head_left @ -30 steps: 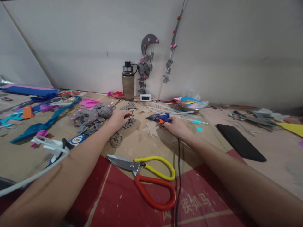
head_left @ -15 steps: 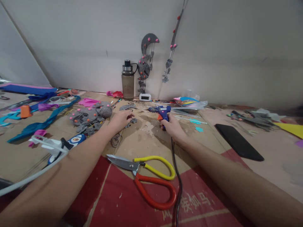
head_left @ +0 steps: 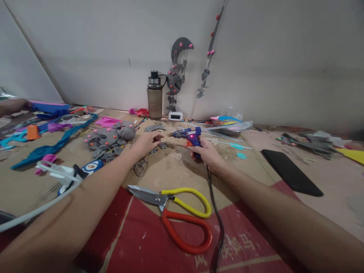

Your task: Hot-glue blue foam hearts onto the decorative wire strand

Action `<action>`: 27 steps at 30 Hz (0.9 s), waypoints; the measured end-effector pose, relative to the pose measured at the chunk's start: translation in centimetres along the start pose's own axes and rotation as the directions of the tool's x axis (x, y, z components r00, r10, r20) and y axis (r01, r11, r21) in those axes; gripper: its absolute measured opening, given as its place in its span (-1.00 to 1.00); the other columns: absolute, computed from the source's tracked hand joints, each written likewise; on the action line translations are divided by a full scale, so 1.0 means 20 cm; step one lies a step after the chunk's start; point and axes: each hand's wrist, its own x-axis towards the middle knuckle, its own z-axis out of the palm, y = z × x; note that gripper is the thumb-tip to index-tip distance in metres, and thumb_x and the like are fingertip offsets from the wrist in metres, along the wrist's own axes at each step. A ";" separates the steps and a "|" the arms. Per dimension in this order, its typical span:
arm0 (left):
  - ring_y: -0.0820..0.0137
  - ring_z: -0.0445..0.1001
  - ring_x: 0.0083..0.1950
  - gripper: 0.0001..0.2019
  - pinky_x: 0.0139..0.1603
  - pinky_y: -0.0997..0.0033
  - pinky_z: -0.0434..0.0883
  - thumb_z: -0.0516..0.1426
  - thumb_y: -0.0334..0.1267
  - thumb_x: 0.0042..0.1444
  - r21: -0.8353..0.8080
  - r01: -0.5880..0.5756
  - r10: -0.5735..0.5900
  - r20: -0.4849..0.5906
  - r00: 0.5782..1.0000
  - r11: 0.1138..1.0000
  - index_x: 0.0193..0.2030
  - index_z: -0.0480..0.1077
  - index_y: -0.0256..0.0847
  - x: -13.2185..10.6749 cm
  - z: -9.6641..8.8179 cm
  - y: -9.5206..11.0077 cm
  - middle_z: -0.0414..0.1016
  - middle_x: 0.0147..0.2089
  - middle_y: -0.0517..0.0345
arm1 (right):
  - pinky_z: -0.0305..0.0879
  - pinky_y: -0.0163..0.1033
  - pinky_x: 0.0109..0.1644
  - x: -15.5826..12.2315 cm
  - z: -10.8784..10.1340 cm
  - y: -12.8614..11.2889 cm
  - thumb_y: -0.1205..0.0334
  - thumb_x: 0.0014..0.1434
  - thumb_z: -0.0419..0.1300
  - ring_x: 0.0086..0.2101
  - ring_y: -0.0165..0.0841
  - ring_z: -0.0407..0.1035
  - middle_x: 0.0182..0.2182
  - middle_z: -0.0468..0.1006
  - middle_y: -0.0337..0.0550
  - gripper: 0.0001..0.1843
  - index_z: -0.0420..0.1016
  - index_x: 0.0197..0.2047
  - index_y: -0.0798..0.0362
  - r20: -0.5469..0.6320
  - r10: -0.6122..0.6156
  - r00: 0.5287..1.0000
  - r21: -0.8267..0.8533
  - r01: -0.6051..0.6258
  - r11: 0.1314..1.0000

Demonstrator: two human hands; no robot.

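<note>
My right hand (head_left: pixel 205 152) grips a blue glue gun (head_left: pixel 190 135) by its handle, lifted off the cardboard with its nozzle pointing left. A red light glows on the gun and its black cord (head_left: pixel 215 212) runs back toward me. My left hand (head_left: pixel 146 143) rests on the cardboard with its fingers pinched on a small grey felt piece (head_left: pixel 162 145), just left of the nozzle. More grey felt cut-outs with pink dots (head_left: pixel 106 140) lie left of that hand.
Scissors with a yellow and a red handle (head_left: pixel 178 213) lie near me. A water bottle (head_left: pixel 154 95), a small white clock (head_left: pixel 175 116) and hanging felt mobiles (head_left: pixel 178 72) stand at the wall. A black phone (head_left: pixel 291 176) lies right. Another person's hand (head_left: pixel 11 107) shows at far left.
My right hand picked the glue gun up from the cardboard and swung it left toward my left hand. The left hand stayed on the felt piece.
</note>
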 end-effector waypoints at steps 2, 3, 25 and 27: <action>0.39 0.52 -0.25 -0.76 -0.17 0.41 0.40 0.13 -0.38 0.05 0.011 -0.007 0.006 0.017 1.000 1.000 -0.11 0.45 -0.23 0.00 0.01 0.00 0.58 -0.28 0.16 | -0.05 -0.43 -0.65 0.00 0.00 0.00 0.17 0.00 0.17 -0.65 -0.51 0.15 -0.62 0.36 -0.37 -0.73 0.32 -0.19 0.02 0.027 0.001 1.000 -0.001 -0.001 1.000; 0.39 0.52 -0.25 -0.76 -0.16 0.40 0.40 0.13 -0.37 0.05 0.017 -0.010 0.010 0.019 1.000 1.000 -0.10 0.45 -0.23 0.00 0.01 0.00 0.58 -0.29 0.16 | -0.05 -0.43 -0.65 0.00 0.00 -0.01 0.14 0.01 0.17 -0.64 -0.52 0.15 -0.61 0.36 -0.37 -0.74 0.32 -0.21 0.02 0.036 0.003 0.999 -0.002 -0.003 1.000; 0.35 0.52 -0.22 -0.68 -0.13 0.35 0.41 0.07 -0.47 0.03 0.080 -0.042 0.042 -0.003 0.999 0.996 -0.04 0.42 -0.27 -0.01 0.03 0.02 0.57 -0.25 0.10 | -0.10 -0.44 -0.69 0.05 -0.02 -0.05 0.16 0.11 0.14 -0.71 -0.54 0.13 -0.69 0.27 -0.38 -0.86 0.32 -0.31 0.05 0.158 0.161 0.974 0.022 -0.167 0.986; 0.36 0.51 -0.23 -0.68 -0.13 0.35 0.41 0.07 -0.46 0.04 0.074 -0.046 0.047 -0.004 0.999 0.996 -0.05 0.42 -0.27 -0.01 0.04 0.01 0.57 -0.26 0.10 | -0.08 -0.44 -0.69 0.05 -0.02 -0.05 0.16 0.11 0.14 -0.70 -0.54 0.14 -0.67 0.28 -0.38 -0.86 0.30 -0.31 0.04 0.167 0.157 0.973 0.021 -0.163 0.986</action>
